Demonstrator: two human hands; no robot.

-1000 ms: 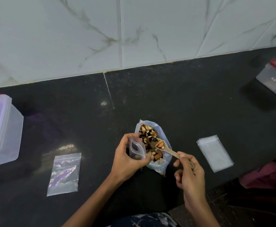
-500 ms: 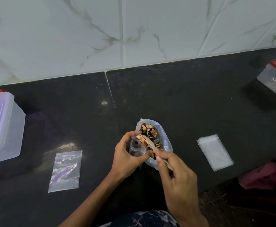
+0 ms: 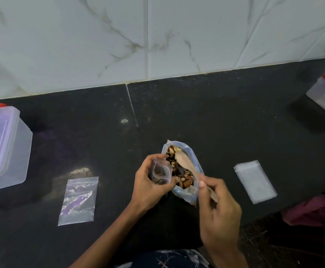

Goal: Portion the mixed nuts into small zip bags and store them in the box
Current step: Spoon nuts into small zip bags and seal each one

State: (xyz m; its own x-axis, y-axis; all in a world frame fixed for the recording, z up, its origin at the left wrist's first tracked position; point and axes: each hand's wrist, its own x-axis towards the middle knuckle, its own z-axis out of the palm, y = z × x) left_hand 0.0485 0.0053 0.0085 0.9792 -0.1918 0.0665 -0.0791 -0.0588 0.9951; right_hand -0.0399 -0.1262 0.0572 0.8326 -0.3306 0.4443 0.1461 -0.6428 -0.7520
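Our left hand grips the small zip bag just left of the nut bag on the desk; our right hand pinches the spoon over it. A narrow mouth risks nuts spilling beside it.

The motion-blurred spoon perhaps carries nuts; the box is cut off at left.
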